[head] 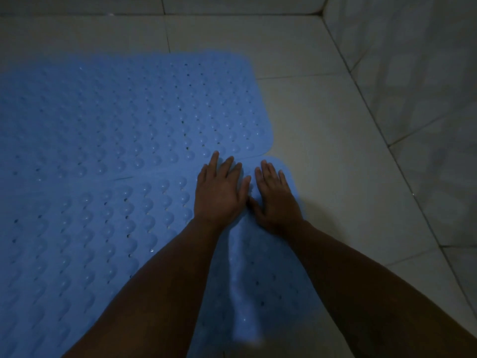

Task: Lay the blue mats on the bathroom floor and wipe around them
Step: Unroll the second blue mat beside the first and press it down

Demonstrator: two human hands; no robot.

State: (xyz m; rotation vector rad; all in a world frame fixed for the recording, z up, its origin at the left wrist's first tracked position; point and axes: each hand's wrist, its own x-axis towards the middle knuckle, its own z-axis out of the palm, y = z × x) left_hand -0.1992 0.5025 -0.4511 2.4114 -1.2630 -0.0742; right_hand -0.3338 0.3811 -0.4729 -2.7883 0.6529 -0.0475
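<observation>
Two blue rubber mats with rows of bumps and small holes lie side by side on the tiled floor. The far mat (129,104) is flat. The near mat (77,241) meets it along a seam and has a raised ridge running toward me between my forearms. My left hand (219,192) presses flat on the near mat's far right corner, fingers spread and reaching the seam. My right hand (277,197) lies flat beside it on the same corner, fingers apart. Neither hand holds anything.
Pale floor tiles (322,125) with dark grout lines stretch to the right of and behind the mats. A tiled wall (426,86) rises on the right, and a low step or wall base (154,6) runs along the far edge. The light is dim.
</observation>
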